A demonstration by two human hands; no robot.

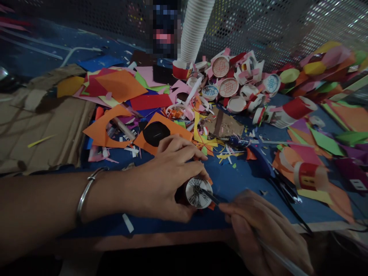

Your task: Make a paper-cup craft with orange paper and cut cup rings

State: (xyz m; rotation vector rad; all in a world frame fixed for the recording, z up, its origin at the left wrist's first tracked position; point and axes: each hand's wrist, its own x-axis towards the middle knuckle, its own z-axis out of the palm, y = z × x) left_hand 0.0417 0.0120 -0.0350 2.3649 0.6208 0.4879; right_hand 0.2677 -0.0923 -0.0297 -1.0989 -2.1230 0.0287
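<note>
My left hand [169, 176], a silver bangle on its wrist, curls its fingers and thumb around a small paper cup [192, 207] near the table's front edge. The cup's round white end [204, 199] faces up and carries black lines that spread out from a dark centre. Most of the cup's side is hidden by my hand. From the right, my right hand [258, 226] pinches a pen [212, 197] with a dark front part and a pale shaft. Its tip touches the white disc near the middle.
Paper cups [230, 86] with drawn grids are heaped at the back. Orange paper sheets [122, 86] and scraps cover the middle. Cardboard [43, 130] lies left; scissors [264, 161] lie right, beside a red paper ring [310, 176]. A white ribbed pole [197, 30] rises behind.
</note>
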